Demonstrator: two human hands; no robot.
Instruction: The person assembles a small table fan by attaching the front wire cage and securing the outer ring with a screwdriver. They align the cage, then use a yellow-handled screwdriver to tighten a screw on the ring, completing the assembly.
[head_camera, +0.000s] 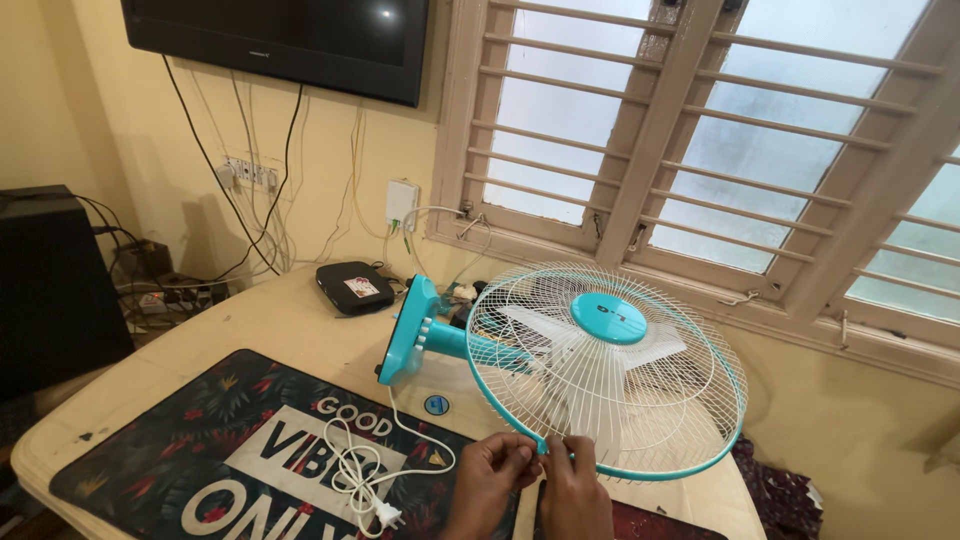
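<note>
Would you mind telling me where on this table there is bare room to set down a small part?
The bare tabletop between the black set-top box and the dark printed mat is free, as is the mat's left half. It is crowded by the window: the teal fan lies there, both hands, left and right, on its grille rim, its white cord coiled alongside.

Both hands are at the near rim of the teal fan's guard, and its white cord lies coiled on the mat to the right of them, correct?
Not quite. In the head view both hands are at the near rim of the teal fan, but the white cord lies coiled on the mat to their left, not their right.
</note>
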